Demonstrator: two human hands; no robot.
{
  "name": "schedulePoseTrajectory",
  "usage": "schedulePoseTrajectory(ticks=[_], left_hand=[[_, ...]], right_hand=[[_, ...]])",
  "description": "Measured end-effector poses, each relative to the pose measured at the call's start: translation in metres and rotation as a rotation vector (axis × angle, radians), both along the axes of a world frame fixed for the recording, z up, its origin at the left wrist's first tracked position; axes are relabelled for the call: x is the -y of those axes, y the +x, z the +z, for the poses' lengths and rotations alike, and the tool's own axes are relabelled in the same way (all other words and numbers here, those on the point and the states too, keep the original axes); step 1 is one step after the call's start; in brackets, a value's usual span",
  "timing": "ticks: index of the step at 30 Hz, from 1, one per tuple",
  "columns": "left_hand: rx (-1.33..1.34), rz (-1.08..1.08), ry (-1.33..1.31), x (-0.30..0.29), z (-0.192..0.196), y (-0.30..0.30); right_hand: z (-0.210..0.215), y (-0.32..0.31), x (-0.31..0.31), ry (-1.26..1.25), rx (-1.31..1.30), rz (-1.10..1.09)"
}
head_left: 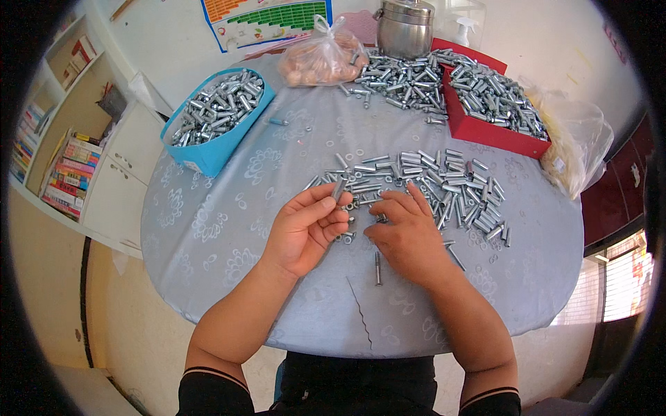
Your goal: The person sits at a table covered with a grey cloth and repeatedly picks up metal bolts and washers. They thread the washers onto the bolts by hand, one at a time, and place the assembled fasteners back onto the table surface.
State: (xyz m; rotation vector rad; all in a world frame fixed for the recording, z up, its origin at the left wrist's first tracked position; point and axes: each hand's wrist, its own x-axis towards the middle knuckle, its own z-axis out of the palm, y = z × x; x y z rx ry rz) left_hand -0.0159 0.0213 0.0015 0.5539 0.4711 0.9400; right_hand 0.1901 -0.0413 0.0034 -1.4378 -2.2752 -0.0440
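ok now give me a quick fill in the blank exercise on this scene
1. The hand holding up a metal piece is the ____ one.
2. The box on the left side of the table is ____.
3. The box on the right side is ____.
4. The bag left of the pot is knotted at its ____.

Missing words: left; blue; red; top

So there's one shiny silver metal cylinder (339, 188) pinched at a tilt between the left hand's (303, 225) thumb and fingers. The rest – a loose heap of short, slim silver metal cylinders (454, 182) – mostly lie on their sides, pointing every which way, spread just beyond the right hand (408, 239).
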Motion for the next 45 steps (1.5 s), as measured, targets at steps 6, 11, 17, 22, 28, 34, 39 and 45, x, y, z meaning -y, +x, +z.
schedulePoseTrajectory(ticks=[6, 11, 17, 22, 28, 34, 39, 45], left_hand=[[-0.052, -0.021, 0.0, 0.001, -0.001, 0.003], [-0.18, -0.114, 0.039, 0.004, 0.0, 0.003], [-0.322, -0.228, 0.12, 0.012, 0.001, 0.011], [-0.356, -0.259, 0.144, 0.014, 0.0, 0.012], [-0.379, -0.269, 0.169, 0.016, 0.0, 0.013], [-0.361, -0.269, 0.153, 0.015, 0.0, 0.012], [-0.403, -0.264, 0.183, 0.016, 0.001, 0.013], [-0.407, -0.264, 0.181, 0.016, 0.001, 0.013]], right_hand=[[-0.001, -0.001, 0.0, -0.02, -0.113, -0.04], [0.011, 0.002, -0.001, -0.043, -0.532, -0.053], [0.006, 0.012, 0.005, -0.407, -1.396, 0.053], [0.008, 0.012, 0.005, -0.461, -1.426, 0.051], [0.004, 0.013, 0.006, -0.531, -1.373, 0.03], [0.004, 0.016, 0.005, -0.562, -1.397, -0.005], [0.004, 0.014, 0.005, -0.578, -1.415, 0.02], [0.003, 0.014, 0.005, -0.583, -1.399, -0.041]])
